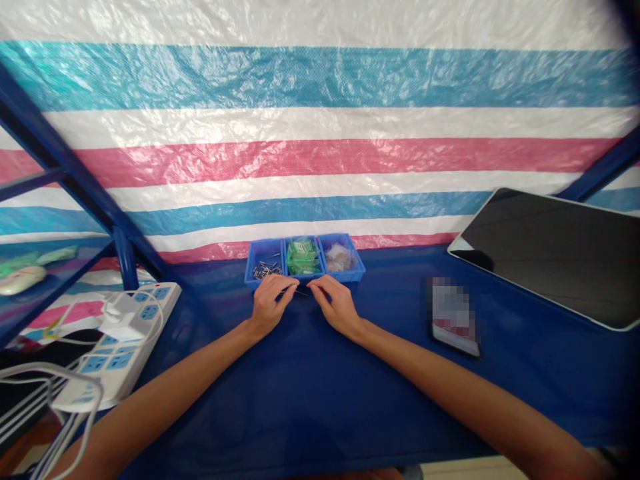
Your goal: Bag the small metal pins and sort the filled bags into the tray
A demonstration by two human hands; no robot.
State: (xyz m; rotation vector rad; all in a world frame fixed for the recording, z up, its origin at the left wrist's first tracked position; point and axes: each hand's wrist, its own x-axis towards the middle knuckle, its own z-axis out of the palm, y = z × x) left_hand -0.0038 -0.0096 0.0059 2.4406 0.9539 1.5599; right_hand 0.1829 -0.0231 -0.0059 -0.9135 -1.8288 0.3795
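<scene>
My left hand (270, 305) is in front of the left blue bin (264, 250), its fingers drawn together at the tips. A thin dark sliver shows by those fingertips, too small to name. Facing it across a narrow gap, my right hand (337, 305) also has its thumb and fingers curled close together. What either pinch holds is too small to make out. Small metal pin-like pieces (265, 269) lie in the left bin. Green packets (303, 257) fill the middle bin, and clear plastic bags (339, 257) sit in the right one.
A phone (454, 317) lies to the right on the blue table (320, 407). Behind it, a large dark-screened panel (555, 253) rests at an angle. At left is a white power strip (125, 347) with cables. A striped plastic sheet (320, 160) hangs behind the table.
</scene>
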